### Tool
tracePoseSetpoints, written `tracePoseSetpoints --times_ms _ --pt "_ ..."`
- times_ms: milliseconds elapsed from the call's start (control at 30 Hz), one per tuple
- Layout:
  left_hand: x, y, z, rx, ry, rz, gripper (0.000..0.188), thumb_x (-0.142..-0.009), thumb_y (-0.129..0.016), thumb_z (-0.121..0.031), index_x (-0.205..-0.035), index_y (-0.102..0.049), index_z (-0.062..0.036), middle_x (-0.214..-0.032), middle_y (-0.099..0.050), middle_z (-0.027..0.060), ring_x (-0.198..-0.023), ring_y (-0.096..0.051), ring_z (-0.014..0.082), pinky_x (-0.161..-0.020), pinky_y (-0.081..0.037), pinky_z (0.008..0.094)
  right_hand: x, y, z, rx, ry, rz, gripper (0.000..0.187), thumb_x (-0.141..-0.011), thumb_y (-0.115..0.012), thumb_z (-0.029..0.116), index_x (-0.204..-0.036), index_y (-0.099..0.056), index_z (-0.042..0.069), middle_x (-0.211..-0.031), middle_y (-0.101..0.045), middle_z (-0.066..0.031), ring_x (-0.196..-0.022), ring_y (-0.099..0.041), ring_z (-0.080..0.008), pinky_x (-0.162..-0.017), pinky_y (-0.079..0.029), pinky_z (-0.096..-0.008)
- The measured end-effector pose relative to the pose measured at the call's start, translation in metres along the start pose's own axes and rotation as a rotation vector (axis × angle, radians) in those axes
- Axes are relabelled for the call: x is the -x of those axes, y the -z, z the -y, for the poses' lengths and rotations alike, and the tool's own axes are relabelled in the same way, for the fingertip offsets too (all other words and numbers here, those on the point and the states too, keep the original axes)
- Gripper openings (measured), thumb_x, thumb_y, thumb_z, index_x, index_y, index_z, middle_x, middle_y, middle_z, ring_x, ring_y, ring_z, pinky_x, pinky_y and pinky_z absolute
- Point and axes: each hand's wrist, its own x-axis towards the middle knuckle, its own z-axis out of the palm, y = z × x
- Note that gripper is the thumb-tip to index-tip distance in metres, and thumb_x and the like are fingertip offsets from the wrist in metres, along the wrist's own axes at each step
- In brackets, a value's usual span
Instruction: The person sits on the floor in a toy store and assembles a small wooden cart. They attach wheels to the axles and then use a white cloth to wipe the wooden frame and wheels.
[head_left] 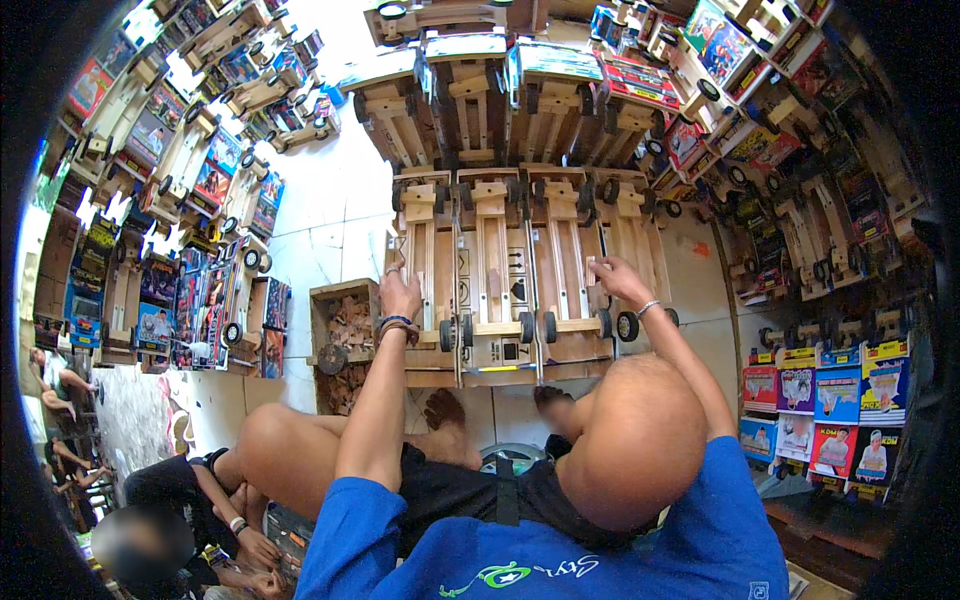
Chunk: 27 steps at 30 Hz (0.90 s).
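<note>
A row of wooden toy trucks (490, 250) lies upside down on the floor before me, black wheels and pale chassis rails facing up. My left hand (400, 295) is at the left side of the leftmost truck, its index finger stretched forward against the edge; the other fingers are partly hidden. Over the right part of the row, my right hand (624, 282) has thumb and fingertips pressed together beside a chassis rail. A small pale spot shows at that pinch, too small to name. The rightmost truck (633, 240) sits under and beyond this hand.
Left of the row stands a wooden box (343, 345) of small wood pieces. More upturned trucks (475, 100) stand behind. Stacked toy trucks line the left (215, 300) and right (840, 220). Another person (190, 500) sits at the lower left. My feet and knees border the row's near edge.
</note>
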Motion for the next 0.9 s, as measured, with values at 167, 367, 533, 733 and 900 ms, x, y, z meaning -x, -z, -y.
tracePoseSetpoints --times_ms 167,367,533,733,900 --pt "0.010 0.005 -0.041 0.107 -0.036 0.004 0.050 -0.090 -0.056 -0.018 -0.137 -0.046 -0.0046 -0.126 -0.054 0.0279 -0.118 -0.051 0.0417 -0.103 -0.040 0.0463 -0.002 -0.019 0.009 0.066 0.081 0.054 0.049 -0.091 -0.065 0.043 -0.101 -0.063 -0.004 -0.077 -0.067 -0.0061 -0.068 -0.062 -0.0121 -0.061 -0.050 -0.0286" --pt "0.021 -0.008 -0.079 0.156 -0.233 0.078 0.049 -0.092 -0.060 -0.027 -0.134 -0.049 -0.0052 -0.116 -0.063 0.0225 -0.102 -0.065 0.0314 -0.086 -0.052 0.0398 0.009 0.014 0.016 0.157 -0.020 -0.108 0.048 -0.089 -0.064 0.040 -0.112 -0.060 -0.003 -0.087 -0.069 -0.0175 -0.078 -0.067 -0.0197 -0.073 -0.052 -0.0339" --pt "0.023 -0.024 -0.081 0.493 -0.172 0.263 0.041 -0.092 -0.063 -0.027 -0.128 -0.055 -0.0078 -0.107 -0.065 0.0157 -0.086 -0.069 0.0176 -0.071 -0.057 0.0330 0.021 0.061 -0.003 -0.117 -0.195 -0.136 0.051 -0.089 -0.064 0.033 -0.124 -0.050 0.000 -0.097 -0.065 -0.0140 -0.083 -0.062 -0.0176 -0.066 -0.050 -0.0298" --pt "-0.014 0.007 -0.062 0.847 0.073 -0.021 0.041 -0.092 -0.066 -0.029 -0.123 -0.052 -0.0046 -0.089 -0.062 0.0056 -0.066 -0.057 0.0082 -0.051 -0.051 0.0224 0.023 0.084 -0.040 -0.145 -0.082 -0.235 0.055 -0.083 -0.071 0.019 -0.127 -0.046 -0.002 -0.098 -0.066 -0.0141 -0.083 -0.063 -0.0192 -0.069 -0.052 -0.0325" --pt "-0.022 0.034 -0.073 0.953 0.117 -0.106 0.040 -0.097 -0.058 -0.036 -0.122 -0.053 -0.0055 -0.091 -0.064 0.0036 -0.068 -0.057 0.0065 -0.054 -0.052 0.0219 0.004 0.084 -0.071 0.129 -0.093 -0.312 0.051 -0.081 -0.075 0.022 -0.120 -0.053 -0.002 -0.102 -0.068 -0.0184 -0.093 -0.066 -0.0254 -0.079 -0.053 -0.0348"
